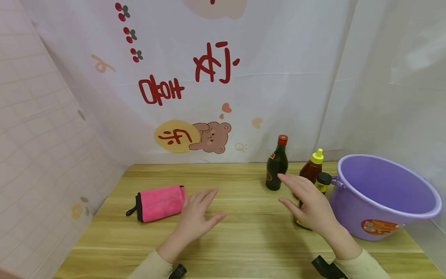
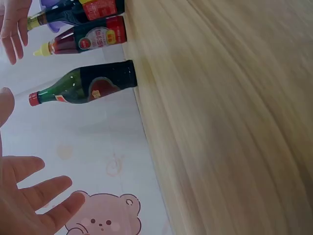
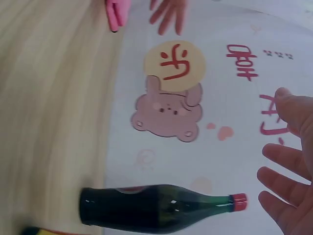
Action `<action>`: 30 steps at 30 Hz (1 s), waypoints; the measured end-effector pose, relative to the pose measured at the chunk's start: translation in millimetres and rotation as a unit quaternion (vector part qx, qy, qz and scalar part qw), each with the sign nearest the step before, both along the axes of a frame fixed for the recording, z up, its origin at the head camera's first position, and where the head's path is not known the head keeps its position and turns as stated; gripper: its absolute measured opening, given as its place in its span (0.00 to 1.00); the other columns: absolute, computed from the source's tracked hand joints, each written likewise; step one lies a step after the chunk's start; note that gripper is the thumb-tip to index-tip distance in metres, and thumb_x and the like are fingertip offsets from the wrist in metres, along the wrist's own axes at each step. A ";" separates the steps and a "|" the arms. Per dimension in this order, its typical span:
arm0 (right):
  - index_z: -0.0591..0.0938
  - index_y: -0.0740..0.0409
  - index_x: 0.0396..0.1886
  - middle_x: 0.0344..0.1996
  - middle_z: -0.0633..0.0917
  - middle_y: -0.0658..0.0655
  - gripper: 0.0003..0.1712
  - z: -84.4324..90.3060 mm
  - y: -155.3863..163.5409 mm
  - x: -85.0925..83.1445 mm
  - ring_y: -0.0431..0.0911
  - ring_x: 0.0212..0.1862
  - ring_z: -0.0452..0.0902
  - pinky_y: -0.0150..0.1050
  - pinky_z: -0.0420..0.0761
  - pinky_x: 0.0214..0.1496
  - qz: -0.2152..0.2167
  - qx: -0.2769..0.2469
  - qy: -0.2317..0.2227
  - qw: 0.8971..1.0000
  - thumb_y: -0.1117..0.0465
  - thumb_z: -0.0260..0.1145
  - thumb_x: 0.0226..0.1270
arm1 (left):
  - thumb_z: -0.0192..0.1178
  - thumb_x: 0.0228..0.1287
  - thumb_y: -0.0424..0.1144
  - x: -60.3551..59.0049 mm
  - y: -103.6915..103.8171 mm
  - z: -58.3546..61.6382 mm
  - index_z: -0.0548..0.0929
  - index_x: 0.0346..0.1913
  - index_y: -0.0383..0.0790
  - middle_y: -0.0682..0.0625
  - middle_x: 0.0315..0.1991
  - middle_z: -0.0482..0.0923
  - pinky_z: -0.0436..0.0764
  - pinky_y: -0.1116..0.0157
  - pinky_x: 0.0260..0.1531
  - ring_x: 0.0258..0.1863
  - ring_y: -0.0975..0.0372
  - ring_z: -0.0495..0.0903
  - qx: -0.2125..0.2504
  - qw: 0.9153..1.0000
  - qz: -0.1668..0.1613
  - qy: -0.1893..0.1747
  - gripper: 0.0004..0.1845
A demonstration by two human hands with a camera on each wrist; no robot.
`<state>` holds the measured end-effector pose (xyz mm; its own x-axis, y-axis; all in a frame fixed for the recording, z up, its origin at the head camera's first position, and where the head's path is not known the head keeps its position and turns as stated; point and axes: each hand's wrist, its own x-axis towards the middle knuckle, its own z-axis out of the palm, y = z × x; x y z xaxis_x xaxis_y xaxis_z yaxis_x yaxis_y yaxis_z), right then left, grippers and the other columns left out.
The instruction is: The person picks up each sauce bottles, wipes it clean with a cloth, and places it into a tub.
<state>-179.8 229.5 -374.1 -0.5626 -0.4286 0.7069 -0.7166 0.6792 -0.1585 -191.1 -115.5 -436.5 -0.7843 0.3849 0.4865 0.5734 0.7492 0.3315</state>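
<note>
My left hand (image 1: 196, 217) hovers over the table, fingers spread and holding nothing, just right of a folded pink towel (image 1: 162, 203) with black trim and a loop. My right hand (image 1: 310, 203) is also raised with nothing in it, in front of the bottles on the right. A dark green bottle with a red cap (image 1: 277, 166) stands upright at the back. Beside it is a sauce bottle with a yellow nozzle cap (image 1: 317, 157). A black-capped bottle (image 1: 324, 179) is partly hidden behind my right hand in the head view.
A purple bucket (image 1: 355, 201) stands at the right end of the wooden table (image 1: 240, 248). White printed cloth (image 1: 278, 58) hangs behind the table and along its sides.
</note>
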 end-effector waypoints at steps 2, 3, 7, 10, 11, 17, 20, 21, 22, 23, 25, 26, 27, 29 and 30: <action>0.75 0.57 0.68 0.58 0.81 0.58 0.36 5.0 2.8 2.0 0.55 0.60 0.74 0.29 0.60 0.68 0.004 -0.017 0.013 1.000 0.36 0.54 0.73 | 0.61 0.62 0.65 1.0 2.6 0.3 0.72 0.71 0.43 0.44 0.64 0.74 0.65 0.42 0.61 0.63 0.49 0.71 0.010 1.000 -0.002 0.000 0.40; 0.76 0.58 0.67 0.57 0.81 0.58 0.35 7.2 4.2 2.8 0.54 0.59 0.74 0.28 0.60 0.67 0.008 -0.029 0.024 0.999 0.37 0.55 0.73 | 0.60 0.63 0.64 1.6 4.2 0.8 0.72 0.70 0.43 0.44 0.64 0.74 0.65 0.42 0.61 0.63 0.49 0.72 0.017 1.000 -0.004 0.000 0.40; 0.79 0.63 0.62 0.54 0.83 0.59 0.35 14.2 11.6 5.4 0.51 0.57 0.75 0.29 0.63 0.65 0.012 -0.078 0.061 0.995 0.39 0.58 0.72 | 0.62 0.63 0.63 5.1 10.6 2.5 0.73 0.70 0.44 0.45 0.63 0.75 0.67 0.42 0.60 0.62 0.50 0.72 0.054 0.998 -0.010 0.004 0.38; 0.80 0.66 0.60 0.53 0.84 0.61 0.35 17.8 18.4 6.7 0.45 0.58 0.75 0.30 0.64 0.65 0.002 -0.107 0.074 0.991 0.39 0.60 0.71 | 0.67 0.60 0.58 6.8 15.4 2.6 0.73 0.70 0.45 0.47 0.63 0.76 0.68 0.42 0.60 0.62 0.51 0.73 0.080 0.997 -0.014 0.005 0.37; 0.80 0.66 0.59 0.53 0.84 0.61 0.36 18.5 20.6 7.0 0.43 0.58 0.74 0.30 0.64 0.65 -0.002 -0.115 0.076 0.990 0.39 0.61 0.70 | 0.68 0.60 0.56 7.1 16.8 2.3 0.73 0.70 0.45 0.47 0.62 0.76 0.68 0.42 0.59 0.62 0.51 0.73 0.088 0.996 -0.017 0.004 0.37; 0.80 0.65 0.60 0.51 0.84 0.63 0.37 19.4 32.1 8.7 0.36 0.59 0.73 0.30 0.64 0.64 -0.029 -0.169 0.064 0.983 0.38 0.64 0.67 | 0.69 0.59 0.52 8.0 25.7 -1.1 0.74 0.69 0.44 0.48 0.62 0.77 0.71 0.44 0.57 0.61 0.52 0.74 0.120 0.992 -0.030 0.010 0.36; 0.79 0.62 0.62 0.52 0.84 0.63 0.31 17.9 37.5 10.3 0.34 0.60 0.70 0.29 0.63 0.64 -0.058 -0.192 0.038 0.979 0.51 0.72 0.64 | 0.69 0.59 0.50 8.5 30.3 -3.3 0.74 0.69 0.43 0.47 0.61 0.77 0.71 0.44 0.57 0.61 0.52 0.74 0.126 0.991 -0.036 0.013 0.35; 0.78 0.61 0.63 0.53 0.83 0.63 0.31 17.0 39.3 10.5 0.33 0.61 0.69 0.28 0.62 0.63 -0.069 -0.198 0.028 0.977 0.57 0.74 0.62 | 0.69 0.59 0.50 8.6 31.7 -3.9 0.74 0.68 0.43 0.47 0.61 0.77 0.71 0.44 0.57 0.60 0.52 0.74 0.128 0.991 -0.039 0.011 0.35; 0.78 0.60 0.64 0.55 0.83 0.62 0.33 15.8 41.1 10.6 0.32 0.61 0.68 0.27 0.62 0.63 -0.080 -0.203 0.018 0.976 0.64 0.76 0.58 | 0.69 0.59 0.50 8.7 33.1 -4.6 0.74 0.68 0.43 0.47 0.61 0.77 0.71 0.44 0.57 0.61 0.52 0.74 0.128 0.991 -0.040 0.010 0.35; 0.77 0.59 0.65 0.56 0.82 0.62 0.36 14.5 42.9 10.6 0.31 0.61 0.68 0.26 0.62 0.62 -0.092 -0.208 0.005 0.974 0.70 0.76 0.54 | 0.69 0.59 0.49 8.7 34.5 -5.1 0.74 0.68 0.43 0.47 0.61 0.77 0.71 0.44 0.57 0.60 0.52 0.74 0.128 0.991 -0.042 0.009 0.34; 0.76 0.57 0.67 0.57 0.82 0.60 0.43 11.8 45.6 10.2 0.30 0.60 0.69 0.23 0.64 0.60 -0.105 -0.225 -0.020 0.969 0.78 0.76 0.47 | 0.69 0.60 0.50 8.4 36.8 -5.8 0.74 0.69 0.43 0.48 0.61 0.77 0.71 0.45 0.58 0.61 0.52 0.74 0.129 0.991 -0.045 0.001 0.35; 0.75 0.57 0.68 0.58 0.81 0.58 0.44 10.4 46.7 9.9 0.30 0.60 0.69 0.22 0.64 0.60 -0.107 -0.234 -0.035 0.966 0.79 0.75 0.47 | 0.69 0.60 0.50 8.3 37.8 -6.2 0.74 0.69 0.44 0.48 0.61 0.77 0.71 0.45 0.58 0.61 0.53 0.74 0.130 0.990 -0.046 -0.002 0.35; 0.74 0.57 0.69 0.59 0.81 0.57 0.45 8.9 47.8 9.6 0.30 0.59 0.70 0.21 0.65 0.59 -0.107 -0.245 -0.048 0.962 0.80 0.75 0.48 | 0.68 0.61 0.51 8.1 38.5 -6.7 0.73 0.69 0.44 0.48 0.61 0.77 0.71 0.46 0.58 0.61 0.53 0.74 0.130 0.990 -0.046 -0.005 0.35; 0.72 0.58 0.70 0.59 0.80 0.54 0.45 6.7 49.3 9.4 0.31 0.60 0.71 0.21 0.68 0.58 -0.102 -0.272 -0.076 0.954 0.81 0.73 0.51 | 0.67 0.62 0.52 7.5 40.0 -7.5 0.73 0.69 0.45 0.49 0.62 0.76 0.71 0.46 0.58 0.61 0.53 0.73 0.131 0.990 -0.048 -0.007 0.34; 0.71 0.58 0.71 0.59 0.79 0.53 0.45 5.8 49.9 9.3 0.32 0.60 0.71 0.21 0.68 0.58 -0.098 -0.285 -0.090 0.949 0.81 0.72 0.52 | 0.66 0.63 0.53 7.3 40.6 -7.9 0.73 0.69 0.45 0.49 0.62 0.76 0.71 0.46 0.59 0.61 0.53 0.73 0.132 0.990 -0.050 -0.008 0.34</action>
